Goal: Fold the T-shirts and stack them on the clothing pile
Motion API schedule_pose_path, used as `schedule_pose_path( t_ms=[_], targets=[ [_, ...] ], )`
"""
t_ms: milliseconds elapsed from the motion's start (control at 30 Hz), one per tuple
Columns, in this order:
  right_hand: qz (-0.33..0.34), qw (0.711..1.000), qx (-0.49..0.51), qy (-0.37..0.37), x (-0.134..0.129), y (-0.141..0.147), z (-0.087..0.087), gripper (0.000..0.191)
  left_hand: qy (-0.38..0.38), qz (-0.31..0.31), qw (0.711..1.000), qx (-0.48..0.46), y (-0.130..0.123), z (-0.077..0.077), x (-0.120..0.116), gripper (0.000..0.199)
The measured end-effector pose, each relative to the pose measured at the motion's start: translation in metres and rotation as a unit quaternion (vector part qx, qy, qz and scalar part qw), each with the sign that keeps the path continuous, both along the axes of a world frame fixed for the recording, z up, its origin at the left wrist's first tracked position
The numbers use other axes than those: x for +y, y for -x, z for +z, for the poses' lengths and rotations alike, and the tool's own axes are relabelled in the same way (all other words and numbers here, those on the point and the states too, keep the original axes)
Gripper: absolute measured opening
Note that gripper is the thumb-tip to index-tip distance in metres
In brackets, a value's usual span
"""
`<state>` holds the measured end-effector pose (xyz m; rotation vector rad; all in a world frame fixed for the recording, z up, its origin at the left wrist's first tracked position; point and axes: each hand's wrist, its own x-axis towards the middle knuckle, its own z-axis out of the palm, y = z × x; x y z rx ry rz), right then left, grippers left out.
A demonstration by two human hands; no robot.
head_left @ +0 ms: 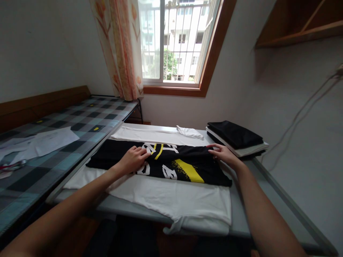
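Seemingly, things stand partway: by the left hand (135, 157), its fingers loosely bent and unclenched, a printed black garment (107, 153) is pressed where it lies in a long band across white fabric (193, 200). Its far right edge is touched by the right hand (223, 154); whether cloth is pinched cannot be told. Farther right, a folded pile (233, 134) is already stacked; the band and white fabric are left long and unstacked. Beside the checked bed (102, 114), a grey table (273, 192) is overlooked by a curtain (125, 43), window (182, 46) and shelf (308, 36).
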<state>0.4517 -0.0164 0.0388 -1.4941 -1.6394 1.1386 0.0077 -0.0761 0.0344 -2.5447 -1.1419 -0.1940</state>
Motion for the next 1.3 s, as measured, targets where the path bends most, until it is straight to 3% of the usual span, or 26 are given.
schedule_pose_path(
  t_ms=[133,267,400,467,700,800,933,1033,1133,1233,1300],
  targets=[
    [0.016,1.0,-0.009,0.009,0.004,-0.001,-0.008,0.057,-0.02,-0.055,0.998,0.001,-0.046,-0.005,0.009,0.026],
    [0.043,0.999,-0.027,-0.011,0.004,-0.005,-0.004,0.056,-0.036,-0.05,0.997,-0.04,-0.07,-0.006,0.016,0.016],
    [0.043,0.997,-0.038,-0.054,-0.001,-0.013,0.007,0.051,-0.053,-0.058,0.992,-0.102,-0.072,-0.005,0.016,0.017],
    [0.051,0.996,-0.058,-0.04,-0.003,-0.016,0.009,0.049,-0.042,-0.073,0.992,-0.093,-0.07,-0.007,0.015,0.016],
    [0.07,0.991,-0.107,0.03,-0.003,-0.015,0.002,0.05,0.082,-0.039,0.991,-0.099,-0.056,-0.011,0.011,0.029],
    [0.078,0.991,-0.107,0.032,-0.003,-0.016,0.002,0.051,0.132,-0.036,0.984,-0.117,-0.043,-0.005,0.007,0.038],
    [0.088,0.985,-0.15,-0.013,0.0,-0.02,0.002,0.046,0.115,0.004,0.99,-0.082,-0.008,0.0,0.003,0.04],
    [0.005,0.965,-0.22,-0.14,0.004,-0.012,0.002,0.04,0.09,0.064,0.993,-0.052,0.037,0.001,0.0,0.045],
    [-0.1,0.917,-0.257,-0.287,0.004,0.013,0.001,0.039,0.057,0.148,0.986,-0.058,0.088,0.0,-0.005,0.049],
    [-0.037,0.902,-0.262,-0.341,0.001,0.046,-0.007,0.036,0.081,0.199,0.973,-0.083,0.127,-0.001,-0.015,0.044],
    [0.023,0.895,-0.285,-0.342,-0.001,0.062,-0.015,0.039,0.125,0.194,0.968,-0.101,0.141,0.001,-0.021,0.04]
  ],
)
